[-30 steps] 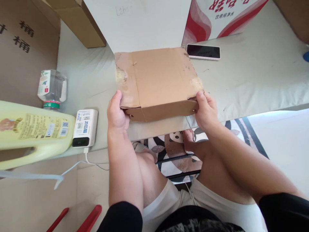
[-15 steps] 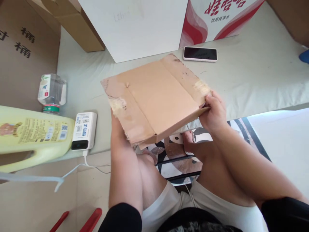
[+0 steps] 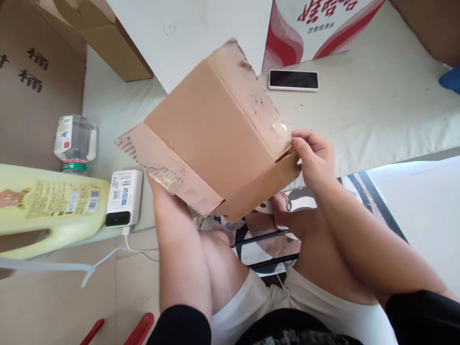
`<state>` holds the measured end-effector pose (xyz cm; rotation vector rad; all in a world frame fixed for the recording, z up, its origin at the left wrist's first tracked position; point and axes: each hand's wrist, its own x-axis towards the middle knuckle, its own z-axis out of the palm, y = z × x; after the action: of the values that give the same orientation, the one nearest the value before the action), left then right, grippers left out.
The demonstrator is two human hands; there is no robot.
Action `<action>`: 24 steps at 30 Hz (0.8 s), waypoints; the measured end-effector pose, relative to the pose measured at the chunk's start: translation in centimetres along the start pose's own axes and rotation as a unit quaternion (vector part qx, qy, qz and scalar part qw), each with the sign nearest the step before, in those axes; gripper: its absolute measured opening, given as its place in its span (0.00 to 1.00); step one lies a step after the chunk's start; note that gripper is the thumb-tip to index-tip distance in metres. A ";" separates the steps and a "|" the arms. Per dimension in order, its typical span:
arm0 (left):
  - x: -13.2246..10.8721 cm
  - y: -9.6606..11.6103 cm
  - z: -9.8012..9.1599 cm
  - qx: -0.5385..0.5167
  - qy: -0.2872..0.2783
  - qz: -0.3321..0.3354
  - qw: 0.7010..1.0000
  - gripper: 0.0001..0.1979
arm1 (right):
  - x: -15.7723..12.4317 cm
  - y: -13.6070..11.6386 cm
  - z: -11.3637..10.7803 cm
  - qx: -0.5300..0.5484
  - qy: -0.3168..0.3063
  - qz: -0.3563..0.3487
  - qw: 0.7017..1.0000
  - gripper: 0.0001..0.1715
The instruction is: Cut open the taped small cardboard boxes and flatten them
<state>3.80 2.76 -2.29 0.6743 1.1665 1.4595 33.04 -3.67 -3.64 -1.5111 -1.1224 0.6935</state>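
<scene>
Creased cardboard piece (image 3: pixel 204 129) held over the near edge of a cloth-covered counter (image 3: pixel 362 110)

The cardboard, matt brown and turned at a slant, has a smooth, flat central panel flanked by two paler panels set off by straight creases. The outer edges of these side panels are ragged, with scuffed, torn paper layers; a glossy patch lies at the near end of the right one, and a narrow flap bends along the near crease. Of the hands, the right hand (image 3: pixel 314 160) pinches the near right corner between thumb and fingers; the left is hidden beneath the sheet, the left forearm (image 3: pixel 183 254) running under it, so its hold cannot be told. At the far side stand a plain white box (image 3: pixel 194 19) and a red-and-white printed carton (image 3: pixel 323 36), with a slim phone (image 3: pixel 293 80), dark and glossy, lying before the carton. To the left are a clear, angular plastic bottle (image 3: pixel 84 139) with a green cap, a rounded yellow jug (image 3: pixel 64 225) with a moulded handle, and a white block-shaped device (image 3: pixel 124 196) with a shiny black end, a thin cable plugged into it
</scene>
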 end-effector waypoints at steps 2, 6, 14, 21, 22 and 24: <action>0.1 0.4 0.2 -0.042 -0.012 0.033 0.998 0.24 | 0.4 0.5 -0.1 -0.021 0.008 -0.041 0.999 0.22; 0.5 0.2 -0.5 -0.101 -0.091 0.076 0.988 0.26 | 0.9 1.5 0.1 0.075 -0.015 0.030 0.997 0.31; 0.5 1.0 0.0 -0.133 -0.093 0.092 0.982 0.24 | 0.5 0.0 1.6 0.194 -0.024 0.093 0.976 0.26; 1.5 1.4 0.2 -0.226 -0.002 0.022 0.974 0.10 | -0.6 0.4 2.5 0.203 -0.103 0.118 0.967 0.39; 1.6 1.5 0.2 -0.236 0.013 0.016 0.972 0.12 | -1.0 0.3 2.7 0.198 -0.125 0.136 0.963 0.39; 1.6 1.9 0.3 -0.242 0.035 0.000 0.970 0.14 | -1.8 -0.3 3.0 0.206 -0.157 0.174 0.950 0.36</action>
<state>2.99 4.57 -0.78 0.2847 0.8124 1.6960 29.65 -4.11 -4.31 -1.2701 -0.8688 1.3622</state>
